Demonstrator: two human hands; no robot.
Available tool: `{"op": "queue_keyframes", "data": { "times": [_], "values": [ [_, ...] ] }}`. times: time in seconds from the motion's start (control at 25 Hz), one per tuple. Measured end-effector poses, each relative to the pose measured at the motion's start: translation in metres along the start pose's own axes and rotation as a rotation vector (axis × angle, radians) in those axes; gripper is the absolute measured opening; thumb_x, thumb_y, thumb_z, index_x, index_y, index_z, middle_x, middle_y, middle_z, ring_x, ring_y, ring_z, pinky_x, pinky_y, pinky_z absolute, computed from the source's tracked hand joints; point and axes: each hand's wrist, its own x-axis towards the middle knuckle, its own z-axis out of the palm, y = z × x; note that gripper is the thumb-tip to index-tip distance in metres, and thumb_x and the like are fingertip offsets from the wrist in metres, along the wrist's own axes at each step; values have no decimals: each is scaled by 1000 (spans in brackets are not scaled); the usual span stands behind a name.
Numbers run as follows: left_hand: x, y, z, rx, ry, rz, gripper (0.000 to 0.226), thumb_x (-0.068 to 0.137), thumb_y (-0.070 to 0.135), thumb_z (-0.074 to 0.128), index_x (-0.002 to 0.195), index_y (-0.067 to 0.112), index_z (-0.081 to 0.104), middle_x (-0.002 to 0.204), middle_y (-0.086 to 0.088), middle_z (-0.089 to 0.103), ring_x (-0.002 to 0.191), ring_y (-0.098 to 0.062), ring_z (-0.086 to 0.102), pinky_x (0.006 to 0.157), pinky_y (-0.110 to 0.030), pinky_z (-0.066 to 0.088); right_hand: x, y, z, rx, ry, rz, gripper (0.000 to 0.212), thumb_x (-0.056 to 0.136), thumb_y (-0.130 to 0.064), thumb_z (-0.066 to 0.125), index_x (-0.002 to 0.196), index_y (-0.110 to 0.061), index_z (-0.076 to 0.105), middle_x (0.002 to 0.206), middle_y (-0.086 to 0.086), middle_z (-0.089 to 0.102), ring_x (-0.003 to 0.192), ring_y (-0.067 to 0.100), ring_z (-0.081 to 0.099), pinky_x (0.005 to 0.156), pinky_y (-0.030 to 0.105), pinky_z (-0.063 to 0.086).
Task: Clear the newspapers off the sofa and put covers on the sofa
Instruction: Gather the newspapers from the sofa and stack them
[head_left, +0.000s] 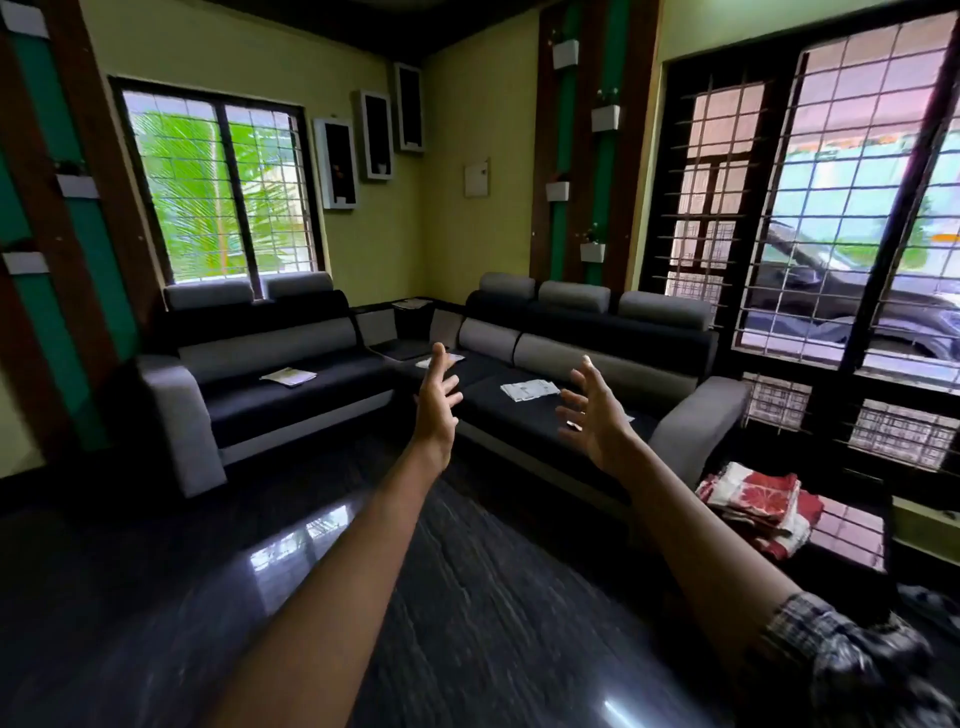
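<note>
A black and grey corner sofa fills the far side of the room, with a two-seat part (280, 400) on the left and a three-seat part (597, 358) on the right. Folded newspapers lie on the seats: one (289, 376) on the left part, one (529, 389) on the right part, another (439, 360) partly hidden behind my left hand. A further paper (412, 304) rests on the corner shelf. Red and white folded covers (756, 506) are stacked on a dark table at right. My left hand (438, 402) and right hand (595, 413) are raised in front of the sofa, fingers spread, holding nothing.
Glossy dark floor (363, 597) stretches between me and the sofa. The dark low table (852, 525) stands at the right next to the sofa's grey armrest (696, 421). Grilled windows sit behind both sofa parts.
</note>
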Motion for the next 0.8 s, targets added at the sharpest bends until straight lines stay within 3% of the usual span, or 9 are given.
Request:
{"op": "queue_keyframes", "data": {
  "times": [0.28,0.52,0.8],
  "values": [
    [166,-46,0,-18,5,-54,61,95,54,20,142,17,35,150,-17,29,137,-33,30,112,-51,14,170,22,18,24,29,43,64,91,-59,33,145,-23,30,148,12,34,133,29,35,104,46,29],
    [356,-74,19,4,-99,-80,60,96,52,21,143,17,34,150,-14,30,137,-31,30,113,-48,15,350,25,32,88,102,37,68,91,-61,29,146,-23,26,152,12,26,139,29,28,110,50,20],
    [527,-139,60,43,-219,-169,59,96,53,20,142,18,35,148,-14,33,136,-29,33,113,-50,16,519,47,9,97,247,74,67,92,-61,28,146,-22,28,151,13,30,137,30,30,110,51,23]
  ]
}}
